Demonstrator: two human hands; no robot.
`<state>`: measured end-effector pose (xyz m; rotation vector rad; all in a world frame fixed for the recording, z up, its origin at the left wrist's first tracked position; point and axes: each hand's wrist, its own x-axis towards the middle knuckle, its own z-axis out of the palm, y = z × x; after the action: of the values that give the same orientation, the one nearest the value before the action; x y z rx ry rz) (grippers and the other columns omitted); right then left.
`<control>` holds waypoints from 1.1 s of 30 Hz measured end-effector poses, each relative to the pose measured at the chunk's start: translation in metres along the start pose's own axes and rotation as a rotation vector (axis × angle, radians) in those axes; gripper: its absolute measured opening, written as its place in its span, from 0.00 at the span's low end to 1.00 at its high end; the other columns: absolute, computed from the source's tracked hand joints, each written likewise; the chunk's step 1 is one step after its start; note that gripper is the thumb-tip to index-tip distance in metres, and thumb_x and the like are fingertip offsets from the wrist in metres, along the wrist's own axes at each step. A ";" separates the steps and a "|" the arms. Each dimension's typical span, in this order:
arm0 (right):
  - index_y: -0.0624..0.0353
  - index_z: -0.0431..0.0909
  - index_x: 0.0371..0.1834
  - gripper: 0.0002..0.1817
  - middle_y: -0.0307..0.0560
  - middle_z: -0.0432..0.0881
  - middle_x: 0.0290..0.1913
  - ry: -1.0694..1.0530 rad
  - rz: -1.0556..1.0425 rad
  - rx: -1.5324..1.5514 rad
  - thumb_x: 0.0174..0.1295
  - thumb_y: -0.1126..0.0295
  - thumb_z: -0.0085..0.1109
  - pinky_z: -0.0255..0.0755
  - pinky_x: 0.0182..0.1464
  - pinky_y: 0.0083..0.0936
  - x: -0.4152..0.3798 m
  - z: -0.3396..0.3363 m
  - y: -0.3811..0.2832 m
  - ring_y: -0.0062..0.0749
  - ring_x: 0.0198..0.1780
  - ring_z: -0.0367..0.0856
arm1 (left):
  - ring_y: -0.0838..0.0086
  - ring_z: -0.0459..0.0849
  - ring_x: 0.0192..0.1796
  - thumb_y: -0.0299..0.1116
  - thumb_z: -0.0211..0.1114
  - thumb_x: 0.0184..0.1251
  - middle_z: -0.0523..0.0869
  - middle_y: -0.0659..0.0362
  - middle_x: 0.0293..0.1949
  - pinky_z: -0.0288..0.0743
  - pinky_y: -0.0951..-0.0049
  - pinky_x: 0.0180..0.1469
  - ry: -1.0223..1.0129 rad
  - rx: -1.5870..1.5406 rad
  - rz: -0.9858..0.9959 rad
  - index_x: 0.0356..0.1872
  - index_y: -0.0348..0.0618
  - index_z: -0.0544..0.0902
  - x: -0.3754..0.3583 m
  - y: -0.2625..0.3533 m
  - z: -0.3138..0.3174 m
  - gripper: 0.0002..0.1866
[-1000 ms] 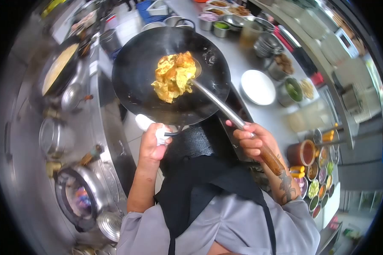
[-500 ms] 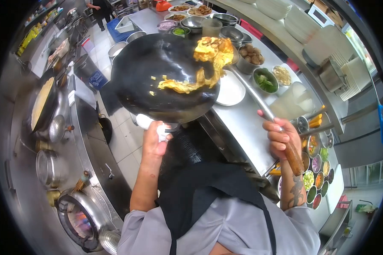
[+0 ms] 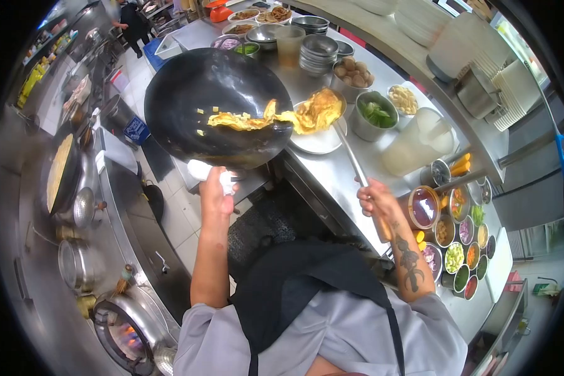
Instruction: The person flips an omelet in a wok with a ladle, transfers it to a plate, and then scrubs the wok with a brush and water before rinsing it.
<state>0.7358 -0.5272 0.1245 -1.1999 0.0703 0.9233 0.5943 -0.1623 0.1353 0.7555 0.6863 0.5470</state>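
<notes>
My left hand (image 3: 214,191) grips the handle of a black wok (image 3: 216,103) through a white cloth (image 3: 205,170), holding it tilted over the steel counter. My right hand (image 3: 374,202) is closed around the wooden handle of a long metal ladle (image 3: 352,160). The ladle's bowl carries part of a yellow omelette (image 3: 294,116), which stretches from the wok's rim across to a white plate (image 3: 316,143) on the counter. Small egg scraps remain inside the wok.
Steel bowls of vegetables (image 3: 375,116), mushrooms (image 3: 352,74) and sauces stand behind the plate. Small condiment cups (image 3: 459,250) line the counter at right. A lit burner (image 3: 126,335) and another wok (image 3: 56,172) are at left. A person (image 3: 128,15) stands far back.
The wok and ladle have swung toward the counter, and the omelette has slid from the wok's middle to its rim and onto the white plate. The view has turned rightward.
</notes>
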 end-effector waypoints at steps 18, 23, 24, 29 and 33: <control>0.71 0.62 0.63 0.31 0.72 0.79 0.35 0.408 -0.518 -1.402 0.52 0.76 0.54 0.74 0.43 0.45 0.013 -0.038 0.042 0.63 0.39 0.79 | 0.72 0.79 0.27 0.26 0.57 0.56 0.77 0.57 0.27 0.67 0.73 0.18 -0.054 0.034 0.010 0.40 0.39 0.71 0.016 0.007 0.017 0.11; 0.64 0.64 0.63 0.30 0.67 0.79 0.42 0.448 -0.763 -1.483 0.52 0.78 0.52 0.73 0.44 0.46 0.015 -0.031 0.028 0.61 0.42 0.79 | 0.71 0.79 0.27 0.26 0.57 0.56 0.77 0.55 0.27 0.67 0.73 0.18 -0.062 0.031 -0.014 0.41 0.39 0.71 0.016 0.007 0.019 0.11; 0.62 0.64 0.64 0.30 0.66 0.78 0.43 0.408 -0.842 -1.488 0.52 0.78 0.52 0.72 0.44 0.46 0.020 -0.030 0.019 0.60 0.43 0.79 | 0.71 0.79 0.27 0.26 0.57 0.56 0.77 0.55 0.27 0.68 0.73 0.18 -0.063 0.034 -0.018 0.41 0.39 0.71 0.015 0.007 0.021 0.11; 0.52 0.64 0.65 0.29 0.61 0.78 0.41 0.229 -0.864 -1.584 0.56 0.78 0.47 0.73 0.44 0.45 0.043 0.038 -0.043 0.56 0.41 0.79 | 0.71 0.79 0.26 0.26 0.57 0.57 0.75 0.60 0.26 0.65 0.72 0.19 -0.066 0.049 -0.049 0.36 0.44 0.70 0.011 0.011 0.027 0.07; 0.53 0.64 0.66 0.29 0.59 0.78 0.41 0.020 -0.927 -1.627 0.57 0.78 0.45 0.74 0.42 0.42 0.073 0.089 -0.067 0.53 0.41 0.80 | 0.70 0.79 0.26 0.26 0.58 0.57 0.75 0.59 0.26 0.65 0.72 0.19 -0.098 0.028 -0.053 0.36 0.43 0.70 0.010 0.010 0.030 0.07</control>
<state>0.7897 -0.4167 0.1746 -2.3475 -1.3436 -0.0655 0.6210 -0.1623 0.1553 0.7834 0.6223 0.4502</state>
